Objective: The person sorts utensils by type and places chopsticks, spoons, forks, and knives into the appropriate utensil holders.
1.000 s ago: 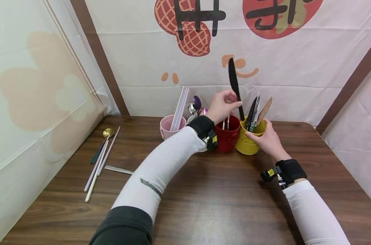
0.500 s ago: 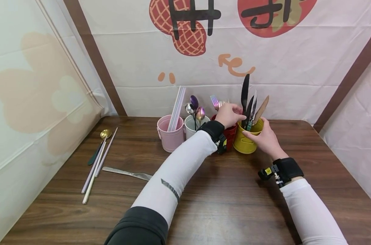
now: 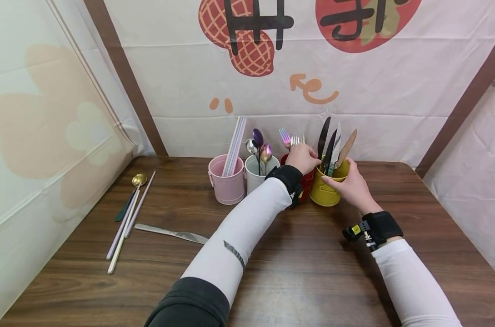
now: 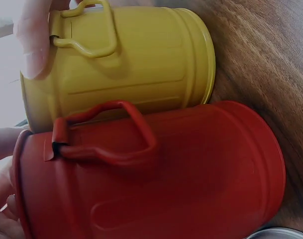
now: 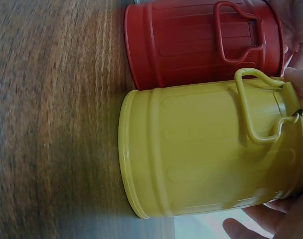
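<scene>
In the head view my left hand point(image 3: 302, 157) is over the red bucket point(image 3: 306, 186), its fingertips right at the lower visible part of a black knife point(image 3: 323, 136). I cannot tell whether they still pinch it. That knife leans inside the yellow bucket point(image 3: 325, 193), beside a second black knife, a silver knife and a tan-bladed knife point(image 3: 347, 147). My right hand point(image 3: 355, 187) grips the yellow bucket at its rim, thumb on the near side. The right wrist view shows the yellow bucket point(image 5: 211, 149) against the red bucket point(image 5: 201, 42), with fingers point(image 5: 260, 219) at its side.
To the left stand a white bucket point(image 3: 254, 179) of spoons and a pink bucket point(image 3: 227, 188) of chopsticks. Forks point(image 3: 297, 139) rise from the red bucket. A silver knife point(image 3: 169, 233), loose chopsticks point(image 3: 118, 243) and a gold spoon point(image 3: 139, 180) lie on the wooden table point(image 3: 312, 272).
The black knife has come down from above the red bucket into the yellow bucket. My left hand moved right and down with it, then slightly back left. My right hand stays on the yellow bucket.
</scene>
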`<state>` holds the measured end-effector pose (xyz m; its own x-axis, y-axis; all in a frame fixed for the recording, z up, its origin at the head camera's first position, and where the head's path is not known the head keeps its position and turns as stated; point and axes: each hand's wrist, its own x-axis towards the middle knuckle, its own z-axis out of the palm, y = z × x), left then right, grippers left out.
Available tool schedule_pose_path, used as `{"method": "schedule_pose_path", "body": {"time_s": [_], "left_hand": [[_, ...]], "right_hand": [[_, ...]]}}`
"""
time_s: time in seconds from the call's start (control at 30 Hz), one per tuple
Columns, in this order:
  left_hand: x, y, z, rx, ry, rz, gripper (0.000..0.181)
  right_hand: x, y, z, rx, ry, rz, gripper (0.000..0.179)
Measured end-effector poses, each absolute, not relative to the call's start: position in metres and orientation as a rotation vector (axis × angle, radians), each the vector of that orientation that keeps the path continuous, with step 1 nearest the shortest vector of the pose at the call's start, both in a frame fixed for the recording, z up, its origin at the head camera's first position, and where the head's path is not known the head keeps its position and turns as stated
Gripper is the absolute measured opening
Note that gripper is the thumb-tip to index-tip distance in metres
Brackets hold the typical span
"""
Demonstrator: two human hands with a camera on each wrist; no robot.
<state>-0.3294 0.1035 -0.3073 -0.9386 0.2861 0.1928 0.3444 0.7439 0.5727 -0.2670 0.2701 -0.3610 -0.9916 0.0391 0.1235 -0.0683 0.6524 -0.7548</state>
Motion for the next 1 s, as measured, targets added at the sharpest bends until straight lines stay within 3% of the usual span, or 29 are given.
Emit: {"method": "schedule_pose_path", "body": {"time_s": [0.57,1.0], "left_hand": [[-0.316,0.075,-0.283,-0.745,-2.770,-1.050,0.017],[-0.291,-0.024,-0.263,-0.939,-2.635,-1.169,0.014]], "right_hand": [[-0.265,0.268,-0.359,0.010,-2.759,1.229,0.099],[-0.262,0.267,-0.357,-0.008,-2.771,1.226,0.101]]}}
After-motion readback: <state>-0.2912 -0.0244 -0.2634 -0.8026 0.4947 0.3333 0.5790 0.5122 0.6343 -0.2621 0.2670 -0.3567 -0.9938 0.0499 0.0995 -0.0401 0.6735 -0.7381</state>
